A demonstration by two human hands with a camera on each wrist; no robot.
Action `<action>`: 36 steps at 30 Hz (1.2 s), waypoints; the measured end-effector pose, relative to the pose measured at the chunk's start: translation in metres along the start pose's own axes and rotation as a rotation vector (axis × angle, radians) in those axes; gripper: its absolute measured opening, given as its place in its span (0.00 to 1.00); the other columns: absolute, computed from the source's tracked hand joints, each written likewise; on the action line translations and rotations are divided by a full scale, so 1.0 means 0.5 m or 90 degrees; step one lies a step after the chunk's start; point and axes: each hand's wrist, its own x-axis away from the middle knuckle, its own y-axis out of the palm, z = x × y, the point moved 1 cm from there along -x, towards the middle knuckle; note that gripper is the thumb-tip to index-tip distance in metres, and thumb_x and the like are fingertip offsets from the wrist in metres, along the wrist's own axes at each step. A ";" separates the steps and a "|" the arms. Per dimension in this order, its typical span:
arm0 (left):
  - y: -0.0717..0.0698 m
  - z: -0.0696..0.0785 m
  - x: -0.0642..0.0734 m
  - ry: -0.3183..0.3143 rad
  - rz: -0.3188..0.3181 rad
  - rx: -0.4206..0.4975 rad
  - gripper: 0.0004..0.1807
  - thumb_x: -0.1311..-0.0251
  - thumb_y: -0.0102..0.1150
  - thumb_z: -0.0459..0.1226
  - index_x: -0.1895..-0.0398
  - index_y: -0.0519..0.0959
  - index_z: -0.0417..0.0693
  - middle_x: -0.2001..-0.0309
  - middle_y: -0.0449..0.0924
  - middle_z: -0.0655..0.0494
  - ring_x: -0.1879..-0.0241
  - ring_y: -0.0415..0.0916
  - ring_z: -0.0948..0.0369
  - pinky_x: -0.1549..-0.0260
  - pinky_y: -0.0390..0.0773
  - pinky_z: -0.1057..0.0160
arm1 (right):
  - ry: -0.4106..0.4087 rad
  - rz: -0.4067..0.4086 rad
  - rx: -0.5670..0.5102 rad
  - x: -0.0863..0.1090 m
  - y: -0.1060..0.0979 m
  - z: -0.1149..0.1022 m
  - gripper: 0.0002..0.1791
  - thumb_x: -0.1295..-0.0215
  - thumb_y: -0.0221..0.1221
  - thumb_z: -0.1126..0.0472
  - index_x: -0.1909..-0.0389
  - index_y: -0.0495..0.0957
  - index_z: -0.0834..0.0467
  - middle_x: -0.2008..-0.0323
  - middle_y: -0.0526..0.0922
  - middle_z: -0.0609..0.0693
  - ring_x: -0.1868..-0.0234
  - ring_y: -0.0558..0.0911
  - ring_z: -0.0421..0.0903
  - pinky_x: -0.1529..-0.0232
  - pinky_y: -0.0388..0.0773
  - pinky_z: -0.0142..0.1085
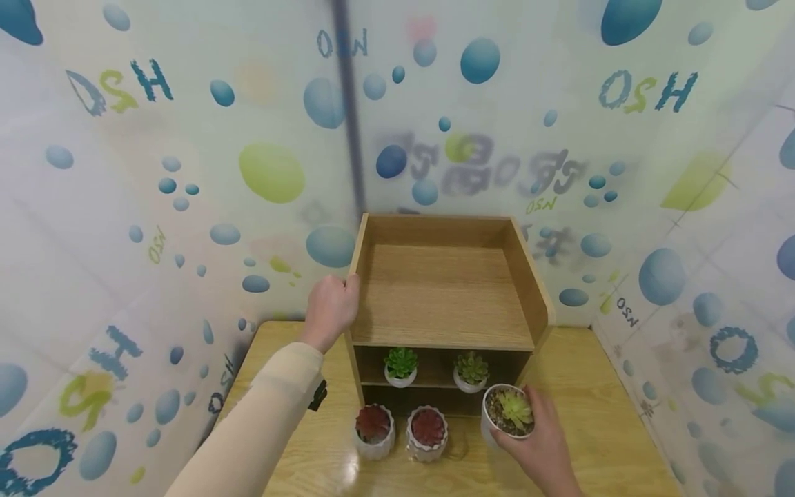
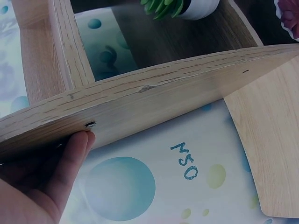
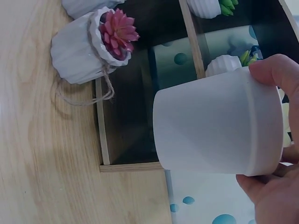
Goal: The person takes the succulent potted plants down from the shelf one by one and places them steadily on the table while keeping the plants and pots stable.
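White pot with yellow-green succulent held in right hand, in front of shelf

Right hand point(image 1: 540, 442) curls round the white pot point(image 3: 205, 126), thumb on one side, fingers on the other, gap only as wide as the pot near its rim. Pot is just in front of the shelf's right front corner; base looks off the table point(image 1: 611, 421). Pot: smooth, plain, matte-looking, narrows toward the base, thicker raised band round the top. Filled with speckled brown-grey gravel point(image 1: 496, 408). Succulent point(image 1: 515, 408) is a pale yellow-green rosette, pointed leaves, set off-centre. In the right wrist view the pot hides most of its plant.

Left hand point(image 1: 332, 310) grips the left side panel of the wooden shelf point(image 1: 435, 297), fingers drawn in close to the board; fingertips touch its outer face.

Also: two ribbed whitish pots with dark red succulents, left one point(image 1: 375, 435) and right one point(image 1: 426, 436), side by side on the table before the shelf, apart. Right one has twine point(image 3: 110, 86) on it. Two small white pots with green succulents, left point(image 1: 400, 366) and right point(image 1: 470, 371), sit in the level below the shelf's top tray.
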 end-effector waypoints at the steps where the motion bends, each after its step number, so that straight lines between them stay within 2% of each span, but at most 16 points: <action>1: 0.001 0.000 -0.001 0.002 0.000 -0.001 0.32 0.23 0.38 0.47 0.93 0.59 0.51 0.91 0.55 0.59 0.89 0.54 0.61 0.88 0.58 0.63 | 0.001 0.000 0.003 0.001 0.001 0.001 0.55 0.61 0.82 0.55 0.34 0.66 0.75 0.44 0.75 0.71 0.48 0.79 0.66 0.48 0.77 0.67; 16: 0.009 0.005 -0.003 0.009 0.000 0.000 0.33 0.23 0.39 0.46 0.93 0.60 0.51 0.91 0.56 0.59 0.89 0.54 0.61 0.88 0.57 0.63 | 0.034 -0.029 0.017 0.016 0.016 0.019 0.59 0.60 0.82 0.52 0.31 0.63 0.76 0.40 0.73 0.73 0.43 0.77 0.69 0.44 0.74 0.67; 22: 0.011 0.006 -0.003 0.007 0.000 -0.006 0.33 0.23 0.39 0.46 0.93 0.59 0.51 0.91 0.56 0.59 0.89 0.54 0.61 0.88 0.57 0.63 | 0.051 -0.017 0.004 0.024 0.027 0.029 0.58 0.60 0.82 0.53 0.31 0.64 0.76 0.40 0.72 0.74 0.43 0.77 0.70 0.44 0.74 0.67; 26: 0.011 0.006 -0.002 0.007 0.001 -0.006 0.33 0.23 0.39 0.46 0.93 0.59 0.51 0.91 0.56 0.59 0.89 0.54 0.61 0.87 0.58 0.63 | 0.073 -0.024 -0.009 0.029 0.036 0.033 0.58 0.59 0.82 0.53 0.31 0.63 0.74 0.38 0.71 0.74 0.42 0.76 0.71 0.43 0.73 0.68; 36: 0.003 0.003 -0.001 0.000 -0.003 -0.002 0.32 0.23 0.37 0.46 0.93 0.60 0.50 0.91 0.56 0.59 0.89 0.55 0.61 0.88 0.58 0.63 | 0.090 -0.034 -0.028 0.029 0.059 0.041 0.57 0.59 0.83 0.54 0.31 0.64 0.74 0.37 0.72 0.74 0.40 0.75 0.72 0.41 0.72 0.67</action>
